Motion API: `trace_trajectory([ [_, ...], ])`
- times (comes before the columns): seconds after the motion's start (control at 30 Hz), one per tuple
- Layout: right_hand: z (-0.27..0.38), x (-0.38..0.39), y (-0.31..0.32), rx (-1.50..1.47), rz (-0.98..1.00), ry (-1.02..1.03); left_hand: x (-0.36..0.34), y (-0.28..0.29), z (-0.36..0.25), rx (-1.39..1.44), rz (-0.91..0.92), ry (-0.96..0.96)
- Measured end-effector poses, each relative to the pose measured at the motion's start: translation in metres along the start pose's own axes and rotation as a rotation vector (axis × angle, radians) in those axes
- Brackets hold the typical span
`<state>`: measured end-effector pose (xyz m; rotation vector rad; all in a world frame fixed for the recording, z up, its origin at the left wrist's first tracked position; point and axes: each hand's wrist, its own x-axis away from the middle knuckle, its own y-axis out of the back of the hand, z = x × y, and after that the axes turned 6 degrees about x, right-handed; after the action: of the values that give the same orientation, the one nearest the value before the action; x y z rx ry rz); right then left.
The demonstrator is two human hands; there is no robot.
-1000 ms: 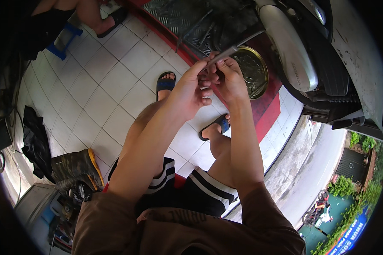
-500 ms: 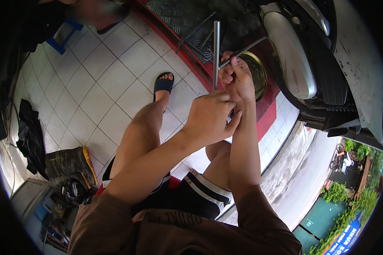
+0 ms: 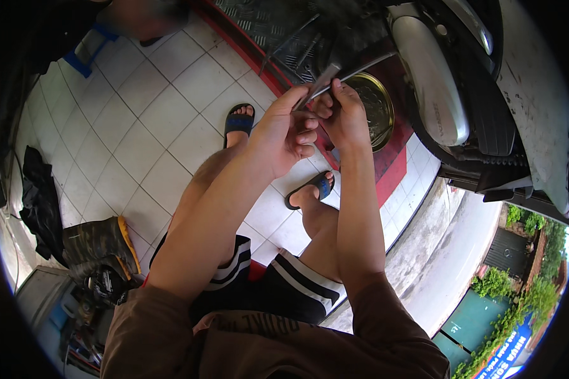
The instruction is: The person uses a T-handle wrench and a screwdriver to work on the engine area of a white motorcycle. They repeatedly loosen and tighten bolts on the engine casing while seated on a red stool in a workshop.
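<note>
We grip a metal bar (image 3: 323,80) in our left hand (image 3: 284,131) and a rod (image 3: 368,67) in our right hand (image 3: 349,119), apparently unjoined between them.

Road (image 3: 446,256) glaring | upper left dim, blurred | edges bowed, corners black

Workshop: motorbike (image 3: 431,82), red-edged platform (image 3: 395,175)

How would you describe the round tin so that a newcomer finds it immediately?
Find the motorbike at upper right, then the red platform beside it. On that, partly behind the right hand, is the tin. Its round, gold-coloured rim sets it apart from the dark plate and straight rod nearby.
</note>
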<state>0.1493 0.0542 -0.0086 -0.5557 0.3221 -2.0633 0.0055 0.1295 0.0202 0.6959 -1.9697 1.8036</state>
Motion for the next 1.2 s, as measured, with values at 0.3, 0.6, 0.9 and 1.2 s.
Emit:
trace_trajectory([
  [0.3, 0.007, 0.008, 0.001, 0.07, -0.124, 0.042, -0.015, 0.0, 0.019, -1.522, 0.16, -1.545],
  [0.6, 0.01, 0.002, 0.015, -0.013, 0.071, 0.086, 0.006, -0.002, 0.031, -0.097, 0.115, -0.063],
  [0.9, 0.007, 0.005, 0.016, 0.019, -0.078, 0.097, -0.012, 0.002, 0.021, -0.866, 0.137, -1.07],
  [1.2, 0.011, 0.003, 0.022, -0.037, 0.019, 0.129, 0.006, 0.005, 0.022, 0.043, -0.02, 0.167],
])
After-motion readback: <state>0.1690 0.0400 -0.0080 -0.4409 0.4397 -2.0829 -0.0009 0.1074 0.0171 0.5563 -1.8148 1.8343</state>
